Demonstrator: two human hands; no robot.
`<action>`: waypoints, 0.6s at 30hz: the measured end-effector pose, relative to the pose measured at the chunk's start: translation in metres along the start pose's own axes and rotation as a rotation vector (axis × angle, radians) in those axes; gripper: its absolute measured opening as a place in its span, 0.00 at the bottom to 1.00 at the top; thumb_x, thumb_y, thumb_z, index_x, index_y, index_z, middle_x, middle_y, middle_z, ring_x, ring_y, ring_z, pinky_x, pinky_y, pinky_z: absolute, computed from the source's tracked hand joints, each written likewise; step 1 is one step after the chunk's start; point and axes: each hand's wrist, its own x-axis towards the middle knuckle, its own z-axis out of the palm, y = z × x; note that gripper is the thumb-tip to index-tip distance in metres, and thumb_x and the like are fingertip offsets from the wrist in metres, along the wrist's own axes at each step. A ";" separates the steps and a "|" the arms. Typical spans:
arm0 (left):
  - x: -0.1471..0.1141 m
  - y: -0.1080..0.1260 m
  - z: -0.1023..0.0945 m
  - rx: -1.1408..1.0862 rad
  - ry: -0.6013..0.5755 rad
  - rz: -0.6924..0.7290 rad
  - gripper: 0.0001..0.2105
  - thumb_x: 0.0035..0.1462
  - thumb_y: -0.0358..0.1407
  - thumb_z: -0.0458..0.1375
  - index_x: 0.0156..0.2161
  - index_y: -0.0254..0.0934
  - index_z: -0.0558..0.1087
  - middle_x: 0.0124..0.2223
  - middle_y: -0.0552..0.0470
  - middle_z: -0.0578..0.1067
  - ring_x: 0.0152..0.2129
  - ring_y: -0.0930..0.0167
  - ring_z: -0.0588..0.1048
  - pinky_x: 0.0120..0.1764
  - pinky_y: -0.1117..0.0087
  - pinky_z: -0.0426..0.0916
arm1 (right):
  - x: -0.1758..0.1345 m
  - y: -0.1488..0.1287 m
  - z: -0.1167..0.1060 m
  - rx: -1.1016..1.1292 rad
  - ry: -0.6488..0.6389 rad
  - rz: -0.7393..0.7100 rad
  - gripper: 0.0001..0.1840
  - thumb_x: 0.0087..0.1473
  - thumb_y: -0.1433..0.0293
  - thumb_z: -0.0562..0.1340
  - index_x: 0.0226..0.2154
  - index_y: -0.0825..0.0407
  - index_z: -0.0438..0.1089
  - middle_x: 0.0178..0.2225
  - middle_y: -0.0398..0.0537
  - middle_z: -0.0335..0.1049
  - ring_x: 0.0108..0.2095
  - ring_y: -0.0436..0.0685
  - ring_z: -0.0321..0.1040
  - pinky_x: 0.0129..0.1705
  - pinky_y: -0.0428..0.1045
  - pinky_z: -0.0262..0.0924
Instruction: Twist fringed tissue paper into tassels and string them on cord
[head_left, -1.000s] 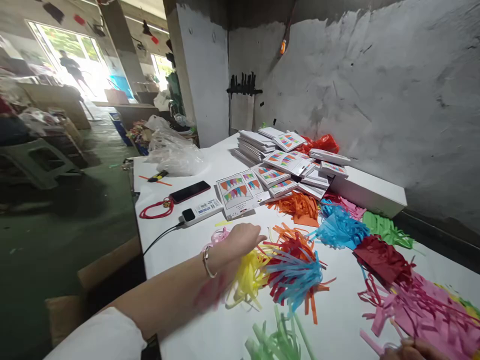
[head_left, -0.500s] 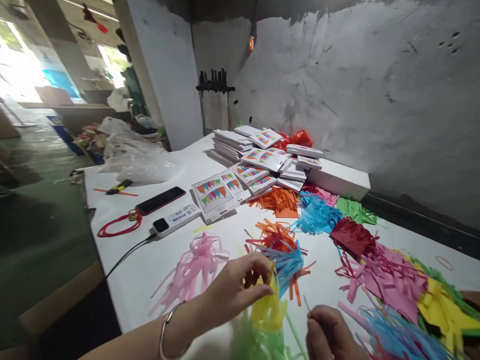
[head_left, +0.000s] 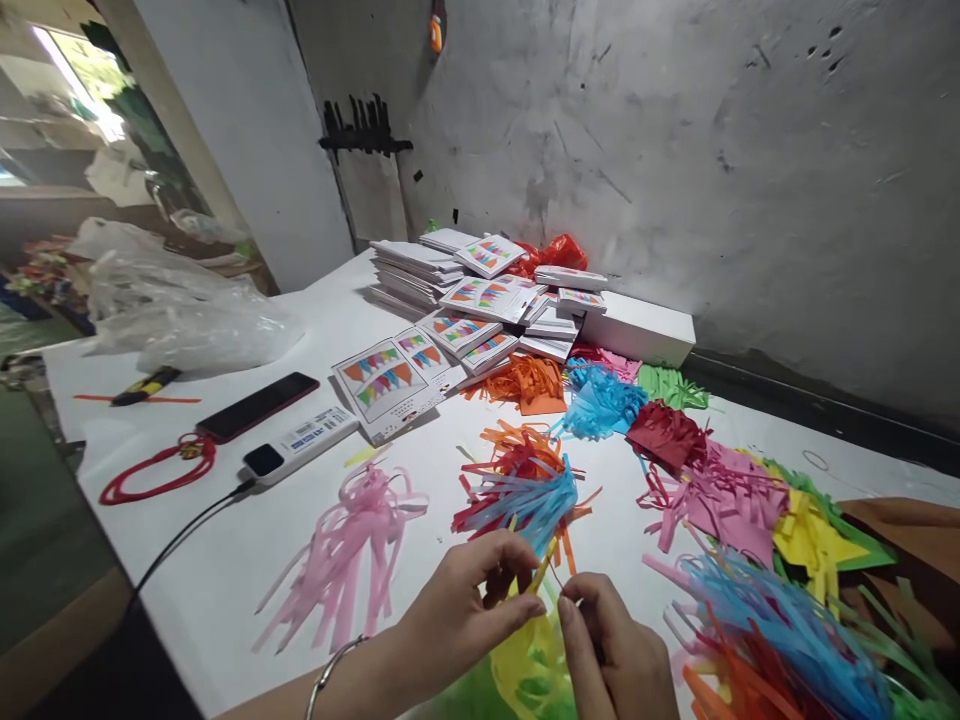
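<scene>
My left hand pinches the gathered top of a yellow tissue-paper tassel, whose strips hang down toward the table. Close beside it, my right hand is closed on a thin dark strand that reaches the tassel's twisted top; what the strand is made of I cannot tell. Blurred green strips show below the yellow ones. Just beyond my hands lies a bundle of red, orange and blue tassels. A pink tassel rests to the left.
Folded fringed tissue in several colours runs along the right, with loose blue and orange tassels nearer. Printed packs are piled at the back beside a white box. A phone, white cabled device and cutter lie left.
My right hand has moved left and up, bringing the thin strand to the yellow tassel's top. My left hand keeps its pinch. The view has turned right.
</scene>
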 end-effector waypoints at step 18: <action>-0.006 -0.004 0.000 0.407 0.103 0.347 0.02 0.60 0.29 0.60 0.37 0.37 0.70 0.30 0.54 0.73 0.23 0.73 0.68 0.26 0.75 0.63 | 0.000 0.004 0.001 -0.428 0.120 -0.479 0.11 0.66 0.70 0.49 0.33 0.50 0.64 0.15 0.37 0.61 0.14 0.52 0.62 0.21 0.50 0.47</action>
